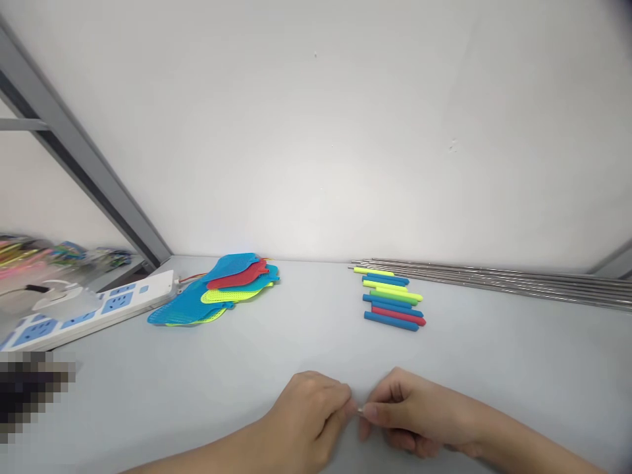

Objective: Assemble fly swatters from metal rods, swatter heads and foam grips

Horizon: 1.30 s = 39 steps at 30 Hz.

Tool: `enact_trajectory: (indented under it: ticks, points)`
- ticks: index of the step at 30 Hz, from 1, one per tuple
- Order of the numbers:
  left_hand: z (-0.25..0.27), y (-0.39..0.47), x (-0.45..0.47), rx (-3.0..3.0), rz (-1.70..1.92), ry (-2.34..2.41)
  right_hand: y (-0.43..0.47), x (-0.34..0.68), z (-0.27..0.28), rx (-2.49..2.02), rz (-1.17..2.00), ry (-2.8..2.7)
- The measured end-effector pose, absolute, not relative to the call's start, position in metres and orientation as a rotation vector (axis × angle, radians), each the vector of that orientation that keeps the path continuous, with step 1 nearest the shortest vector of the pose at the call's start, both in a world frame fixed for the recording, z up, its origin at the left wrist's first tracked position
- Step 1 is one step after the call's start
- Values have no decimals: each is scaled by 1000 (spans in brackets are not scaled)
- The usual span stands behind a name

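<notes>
Near the front of the grey table, my left hand [316,411] and my right hand [415,415] come close together. Between their fingertips shows a short bit of a thin metal rod [360,411]; the rest of it is hidden by the fingers. The thumb and forefinger of my right hand pinch it, with the other fingers curled below. My left hand is closed around its other end, fingers bent. Beyond the hands lie several coloured handle sleeves [392,320] in blue, yellow, green and red, side by side.
Mesh fly swatter heads [237,276] overlap in a pile at the left back. Long thin metal rods [494,276] lie along the wall at the right. A white power strip [143,299] with a plugged-in adapter [64,299] runs along the left edge, near a grey frame post [99,158].
</notes>
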<state>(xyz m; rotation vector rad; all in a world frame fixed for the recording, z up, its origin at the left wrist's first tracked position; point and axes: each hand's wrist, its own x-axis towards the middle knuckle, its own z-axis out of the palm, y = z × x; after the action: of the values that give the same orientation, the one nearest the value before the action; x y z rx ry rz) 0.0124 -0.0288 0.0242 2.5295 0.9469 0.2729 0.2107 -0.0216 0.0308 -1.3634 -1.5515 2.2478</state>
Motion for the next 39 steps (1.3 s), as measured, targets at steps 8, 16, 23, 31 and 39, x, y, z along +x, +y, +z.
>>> enact_trajectory:
  ticks: [8,16,23,31,39]
  points:
    - [30,-29,15,2464,305,940,-20,211,27,-1274,2288,-1571]
    - [25,-21,10,2222,478,987,-17,218,41,-1304,2193,-1746]
    - [24,-14,9,1896,660,1106,-7,229,60,-1377,2049,-1821]
    - [21,-14,7,1643,772,1151,3,249,73,-1491,1868,-1932]
    - [19,-10,8,1461,1001,1127,-9,258,92,-1453,702,-1599]
